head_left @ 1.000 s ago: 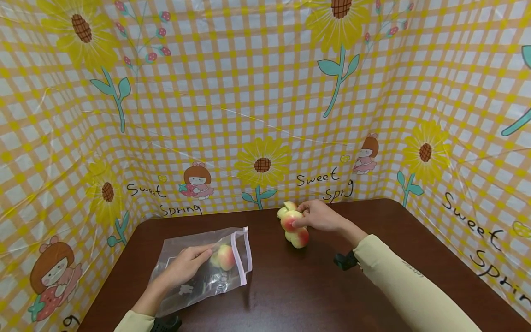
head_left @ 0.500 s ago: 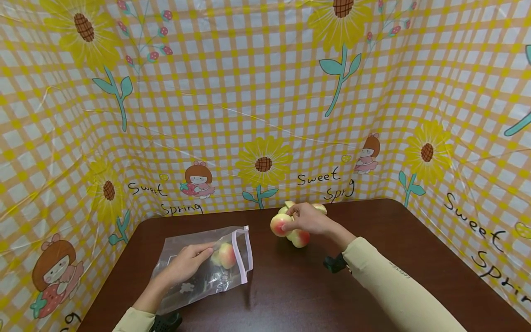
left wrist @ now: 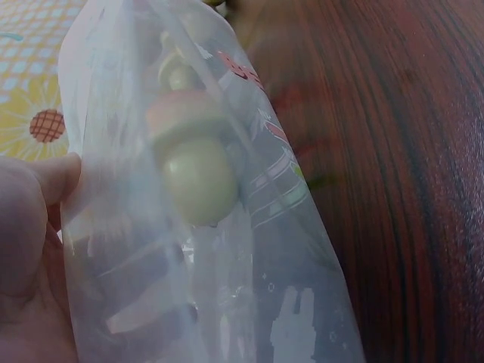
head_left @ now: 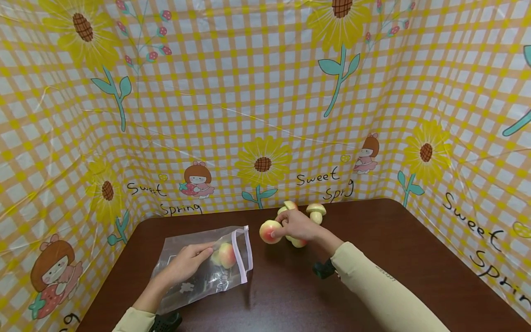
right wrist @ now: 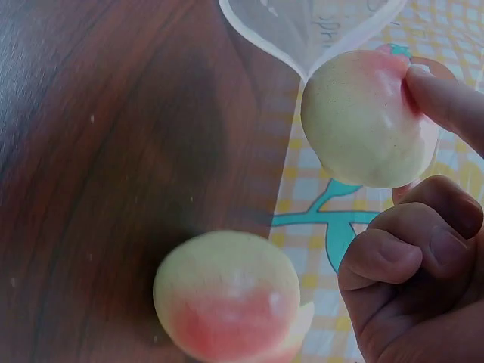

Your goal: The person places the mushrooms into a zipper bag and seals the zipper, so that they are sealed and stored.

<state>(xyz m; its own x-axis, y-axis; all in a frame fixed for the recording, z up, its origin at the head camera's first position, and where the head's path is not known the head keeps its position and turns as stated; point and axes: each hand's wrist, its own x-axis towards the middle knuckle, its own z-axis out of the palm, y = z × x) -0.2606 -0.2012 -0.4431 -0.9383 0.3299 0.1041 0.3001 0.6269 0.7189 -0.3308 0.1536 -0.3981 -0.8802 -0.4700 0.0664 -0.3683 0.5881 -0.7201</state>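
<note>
My left hand (head_left: pixel 188 263) holds a clear zip bag (head_left: pixel 174 246) whose mouth faces right; in the left wrist view, the fingers show blurred through the plastic. Inside the bag lies a toy mushroom (left wrist: pixel 200 181) with a reddish cap and pale stem. Between thumb and fingers my right hand (head_left: pixel 299 227) pinches another toy mushroom (head_left: pixel 270 232), its cap cream and red, to the right of the bag's mouth. Below that hand, another red-and-cream mushroom (right wrist: pixel 227 295) sits on the table, partly hidden in the head view.
Behind the right hand stands a pale mushroom (head_left: pixel 317 213), with more mushroom pieces (head_left: pixel 289 205) beside it at the table's back edge. The dark brown table (head_left: pixel 290 295) is enclosed by a checked sunflower-print sheet (head_left: pixel 265 106).
My right hand has moved left with the pinched mushroom, away from the cluster and toward the bag's mouth. The pale mushroom behind has come into view. My left hand and the bag stay put.
</note>
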